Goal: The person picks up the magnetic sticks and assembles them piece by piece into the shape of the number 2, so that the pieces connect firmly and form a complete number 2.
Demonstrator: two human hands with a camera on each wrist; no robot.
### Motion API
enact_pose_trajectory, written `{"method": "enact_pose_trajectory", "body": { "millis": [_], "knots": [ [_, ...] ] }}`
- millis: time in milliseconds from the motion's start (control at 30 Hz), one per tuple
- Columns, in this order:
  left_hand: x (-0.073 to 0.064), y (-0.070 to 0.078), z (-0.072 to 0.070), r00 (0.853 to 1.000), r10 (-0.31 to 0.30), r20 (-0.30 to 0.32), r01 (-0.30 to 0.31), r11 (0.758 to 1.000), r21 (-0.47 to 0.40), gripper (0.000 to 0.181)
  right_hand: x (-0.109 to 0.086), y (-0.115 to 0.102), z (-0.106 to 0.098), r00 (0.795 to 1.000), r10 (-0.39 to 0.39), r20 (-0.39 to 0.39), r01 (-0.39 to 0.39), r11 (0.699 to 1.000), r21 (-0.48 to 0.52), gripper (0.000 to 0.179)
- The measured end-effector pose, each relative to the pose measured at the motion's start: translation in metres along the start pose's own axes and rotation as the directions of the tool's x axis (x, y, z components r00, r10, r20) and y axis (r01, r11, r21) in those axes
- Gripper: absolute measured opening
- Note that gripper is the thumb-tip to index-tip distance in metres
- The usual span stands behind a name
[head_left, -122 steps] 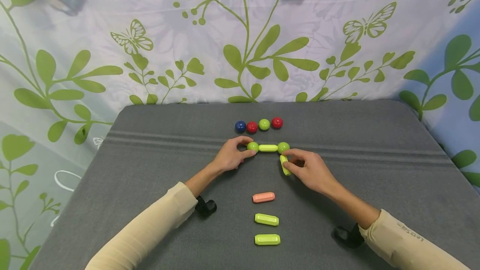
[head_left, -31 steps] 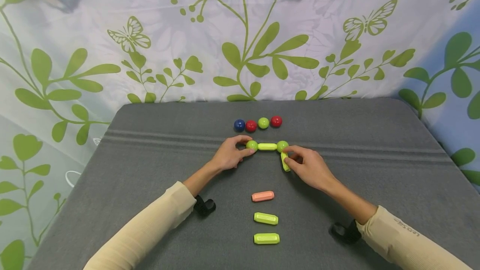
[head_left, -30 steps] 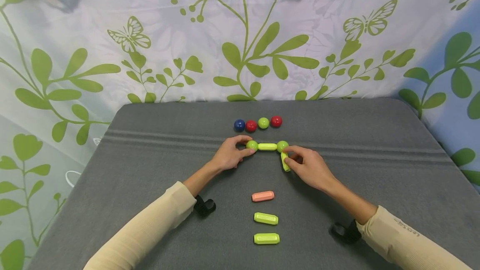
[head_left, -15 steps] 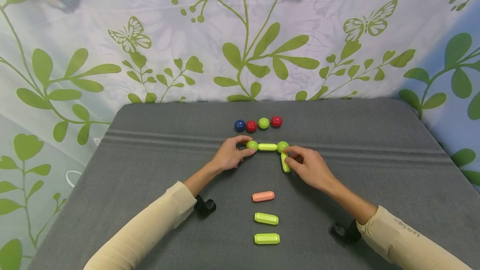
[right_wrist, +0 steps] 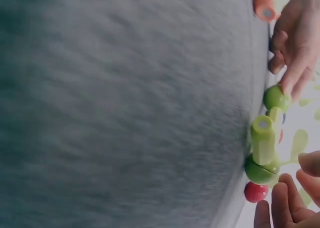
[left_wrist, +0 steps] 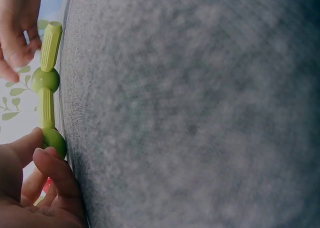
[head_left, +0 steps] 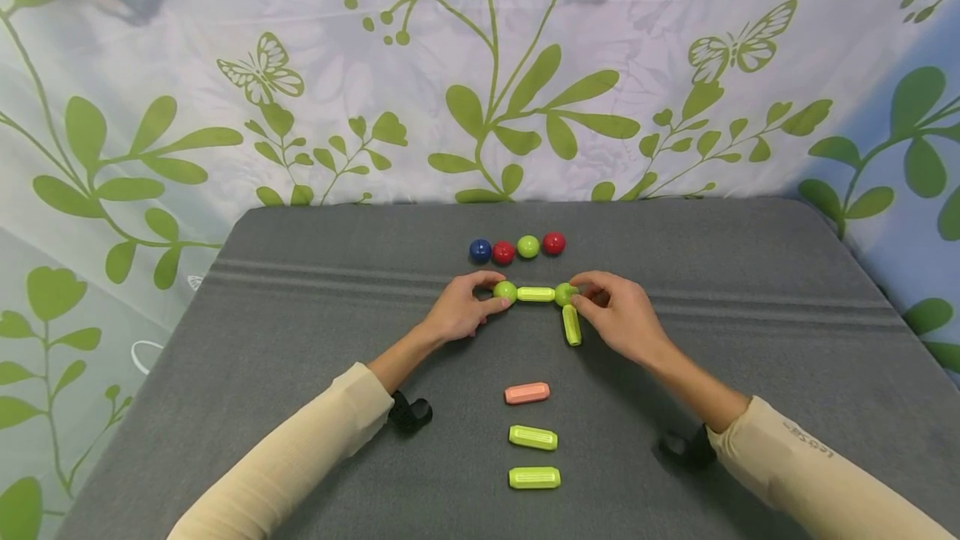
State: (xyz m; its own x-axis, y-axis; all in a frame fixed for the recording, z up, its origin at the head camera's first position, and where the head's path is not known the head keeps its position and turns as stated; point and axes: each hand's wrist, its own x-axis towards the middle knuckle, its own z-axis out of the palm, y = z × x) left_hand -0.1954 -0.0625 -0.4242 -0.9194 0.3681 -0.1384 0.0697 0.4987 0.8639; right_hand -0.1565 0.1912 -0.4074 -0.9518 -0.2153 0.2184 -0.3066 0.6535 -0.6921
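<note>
My left hand (head_left: pixel 459 308) pinches a light green ball (head_left: pixel 506 292) between thumb and fingers. From that ball a yellow-green ribbed rod (head_left: pixel 536 294) runs right to a second green ball (head_left: pixel 564 294). A second yellow-green rod (head_left: pixel 572 326) joins the right ball and points toward me, so the pieces form a corner. At the right ball hovers my right hand (head_left: pixel 621 315), its thumb and fingers spread beside the ball. In the right wrist view the fingers (right_wrist: pixel 281 200) stand a little off the ball, holding nothing.
Behind the joined pieces lie a blue ball (head_left: pixel 480 251), two red balls (head_left: pixel 503 252) and a green ball (head_left: pixel 528 247). Nearer to me are a salmon rod (head_left: pixel 527 392) and two yellow-green rods (head_left: pixel 533 437). A patterned cloth (head_left: pixel 420 73) hangs behind the grey table (head_left: pixel 337 273).
My right hand has let go of the rod under the right ball and moved up beside that ball. The rod now stays in place by itself. My left hand has kept its hold.
</note>
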Motion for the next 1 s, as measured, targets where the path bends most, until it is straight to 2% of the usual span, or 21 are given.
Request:
{"method": "enact_pose_trajectory", "body": {
  "millis": [367,633,800,1000],
  "knots": [
    [0.001,-0.003,0.001,1.0,-0.01,0.002,0.01,1.0,-0.001,0.039,0.029,-0.003,0.003,1.0,0.007,-0.008,-0.006,0.997,0.073,0.031],
    [0.002,-0.003,0.001,1.0,0.017,0.007,-0.017,1.0,-0.001,0.039,0.048,0.008,0.002,1.0,0.027,-0.004,-0.027,0.999,0.043,0.035],
    [0.002,-0.002,0.001,0.999,0.035,0.01,-0.036,0.999,0.01,0.04,0.059,0.014,0.0,0.997,0.066,0.03,-0.067,0.997,0.025,0.04],
    [0.002,-0.003,0.001,1.0,0.026,0.005,-0.027,0.999,0.019,0.039,0.071,0.021,0.001,0.985,0.134,0.108,-0.134,0.991,-0.013,0.047]
  ]
}}
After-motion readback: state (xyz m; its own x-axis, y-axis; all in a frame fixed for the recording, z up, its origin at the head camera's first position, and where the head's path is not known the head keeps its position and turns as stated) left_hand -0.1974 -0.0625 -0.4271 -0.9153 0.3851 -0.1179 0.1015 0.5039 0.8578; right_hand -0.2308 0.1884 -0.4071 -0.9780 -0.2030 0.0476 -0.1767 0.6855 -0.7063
